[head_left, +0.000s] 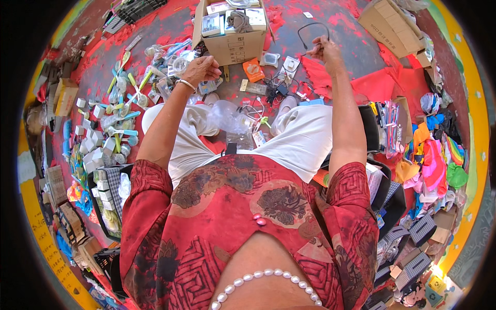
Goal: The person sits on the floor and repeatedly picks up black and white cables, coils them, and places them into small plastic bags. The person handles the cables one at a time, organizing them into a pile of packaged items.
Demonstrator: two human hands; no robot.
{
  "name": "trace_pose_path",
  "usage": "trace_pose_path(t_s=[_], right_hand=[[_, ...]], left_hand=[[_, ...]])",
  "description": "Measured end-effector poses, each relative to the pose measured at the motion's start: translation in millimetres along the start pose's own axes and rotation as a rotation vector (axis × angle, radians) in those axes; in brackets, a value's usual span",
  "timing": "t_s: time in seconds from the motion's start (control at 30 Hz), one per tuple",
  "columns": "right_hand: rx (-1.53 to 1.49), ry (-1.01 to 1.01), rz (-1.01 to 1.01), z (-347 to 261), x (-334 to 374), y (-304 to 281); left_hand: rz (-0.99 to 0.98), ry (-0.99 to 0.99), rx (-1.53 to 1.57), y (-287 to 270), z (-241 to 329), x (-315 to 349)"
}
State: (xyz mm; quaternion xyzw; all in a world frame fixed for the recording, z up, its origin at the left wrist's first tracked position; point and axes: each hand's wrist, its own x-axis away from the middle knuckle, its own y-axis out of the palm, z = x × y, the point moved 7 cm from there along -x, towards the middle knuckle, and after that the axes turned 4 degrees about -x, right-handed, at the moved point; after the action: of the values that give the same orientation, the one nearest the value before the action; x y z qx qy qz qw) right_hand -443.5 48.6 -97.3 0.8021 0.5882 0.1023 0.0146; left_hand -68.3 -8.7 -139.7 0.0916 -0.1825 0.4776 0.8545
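My right hand (326,51) is raised at the upper right. Its fingers pinch a thin black cable (299,35) that bends up in an open loop. My left hand (201,70) hovers with curled fingers in front of a cardboard box (238,47), beside clear plastic packaging (179,63). Whether anything sits in those fingers is hidden. Between the hands lie an orange packet (253,70), a white power strip (289,68) and a tangle of dark cords with a black adapter (281,90). A crumpled clear plastic bag (226,115) rests at my lap.
Brushes and small white boxes (94,140) are strewn on the left. Black crates (106,199) stand close by my sides. Colourful balloon-like pieces (434,163) are heaped at the right, below a large cardboard box (390,28). Torn red sheeting (373,86) covers part of the floor.
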Motion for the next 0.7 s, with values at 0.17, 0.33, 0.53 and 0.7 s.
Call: trace_pose_path(t_s=[0.17,0.33,0.53,0.7], right_hand=[[-0.08,-0.286,-0.186,-99.5,14.0,18.5],[0.361,-0.313,-0.289,-193.8,51.2,60.0],[0.698,-0.445,-0.447,-209.2,100.2,139.7],[1.026,-1.084,-0.392,-215.6,116.6,158.5]], left_hand=[[-0.054,-0.023,-0.133,9.3,9.1,0.6],[0.136,0.453,-0.302,16.7,87.0,15.2],[-0.068,1.0,-0.21,61.6,208.5,65.6],[-0.234,0.616,0.071,83.9,185.9,80.0]])
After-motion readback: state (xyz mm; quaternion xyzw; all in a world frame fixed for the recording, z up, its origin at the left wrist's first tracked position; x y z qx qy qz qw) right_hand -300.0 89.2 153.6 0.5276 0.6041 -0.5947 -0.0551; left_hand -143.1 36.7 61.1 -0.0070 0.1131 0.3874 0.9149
